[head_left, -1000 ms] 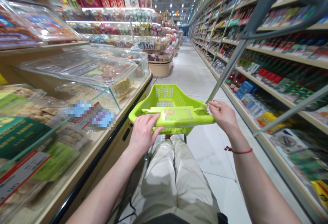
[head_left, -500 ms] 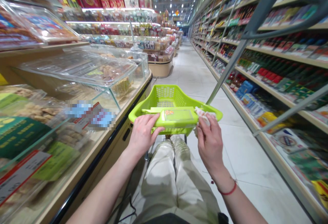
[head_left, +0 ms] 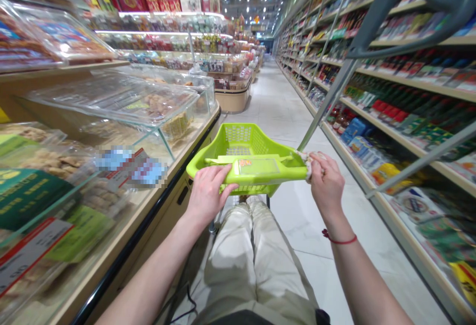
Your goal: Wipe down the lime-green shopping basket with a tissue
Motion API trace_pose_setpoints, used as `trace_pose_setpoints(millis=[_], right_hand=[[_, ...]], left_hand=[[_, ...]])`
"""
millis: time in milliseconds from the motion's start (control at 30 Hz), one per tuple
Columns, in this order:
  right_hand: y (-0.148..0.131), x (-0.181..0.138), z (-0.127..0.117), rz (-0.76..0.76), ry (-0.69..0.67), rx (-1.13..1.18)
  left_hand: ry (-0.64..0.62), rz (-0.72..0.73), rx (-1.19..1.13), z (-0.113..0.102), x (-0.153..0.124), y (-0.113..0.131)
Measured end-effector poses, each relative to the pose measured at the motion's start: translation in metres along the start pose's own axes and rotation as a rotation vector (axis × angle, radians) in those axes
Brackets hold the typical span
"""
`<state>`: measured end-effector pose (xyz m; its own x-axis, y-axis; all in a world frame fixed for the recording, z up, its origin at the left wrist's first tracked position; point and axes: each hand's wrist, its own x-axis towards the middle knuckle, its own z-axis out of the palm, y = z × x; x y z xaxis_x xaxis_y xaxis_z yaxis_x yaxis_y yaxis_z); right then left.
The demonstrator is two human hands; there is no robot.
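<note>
A lime green shopping basket [head_left: 248, 141] on a cart stands in front of me in a supermarket aisle. My left hand [head_left: 209, 191] rests on the near left rim of the basket, fingers curled over its edge. My right hand [head_left: 327, 180] is closed on a crumpled white cloth [head_left: 308, 162] pressed against the basket's near right corner. A grey metal handle bar [head_left: 334, 92] rises from that corner up to the right. My light trousers [head_left: 253, 260] show below the basket.
Glass-lidded food display counters [head_left: 122, 101] line the left side. Long shelves of packaged goods [head_left: 401, 92] run along the right. The tiled aisle floor [head_left: 275, 92] stretches ahead between them, with more displays [head_left: 230, 82] in the distance.
My right hand moved from the basket's near rim, where it held the cloth below the edge, back to the right corner. The left hand stayed on the rim.
</note>
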<state>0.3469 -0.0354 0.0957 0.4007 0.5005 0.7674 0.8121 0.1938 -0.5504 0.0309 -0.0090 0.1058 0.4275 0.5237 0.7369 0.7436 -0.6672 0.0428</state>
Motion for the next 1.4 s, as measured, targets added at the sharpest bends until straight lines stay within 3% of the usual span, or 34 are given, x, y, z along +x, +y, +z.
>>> trace_pose_setpoints(millis=[167, 333, 433, 633, 900, 1033, 1200, 1400], right_hand=[[-0.035, -0.027, 0.011, -0.108, 0.015, -0.045], [-0.08, -0.048, 0.028, -0.262, -0.064, 0.006], [-0.091, -0.049, 0.034, -0.38, -0.09, 0.019], [-0.074, -0.041, 0.026, -0.502, -0.115, 0.004], [-0.009, -0.029, 0.001, -0.484, -0.011, -0.055], [0.01, -0.023, -0.004, -0.393, 0.041, -0.023], [-0.008, -0.033, 0.005, -0.317, 0.111, -0.025], [-0.066, -0.051, 0.031, -0.496, -0.027, 0.056]], left_hand=[[-0.001, -0.001, -0.006, 0.0, -0.001, -0.001], [-0.016, -0.01, -0.009, 0.001, -0.001, 0.0], [-0.018, -0.016, -0.013, 0.0, -0.001, 0.001], [-0.02, -0.002, -0.008, 0.0, -0.001, -0.001], [-0.011, 0.001, -0.02, 0.0, -0.002, -0.003], [-0.019, 0.0, -0.021, 0.0, -0.002, -0.003], [-0.001, 0.01, -0.011, 0.0, -0.002, -0.002], [-0.006, 0.005, -0.016, 0.0, -0.001, -0.001]])
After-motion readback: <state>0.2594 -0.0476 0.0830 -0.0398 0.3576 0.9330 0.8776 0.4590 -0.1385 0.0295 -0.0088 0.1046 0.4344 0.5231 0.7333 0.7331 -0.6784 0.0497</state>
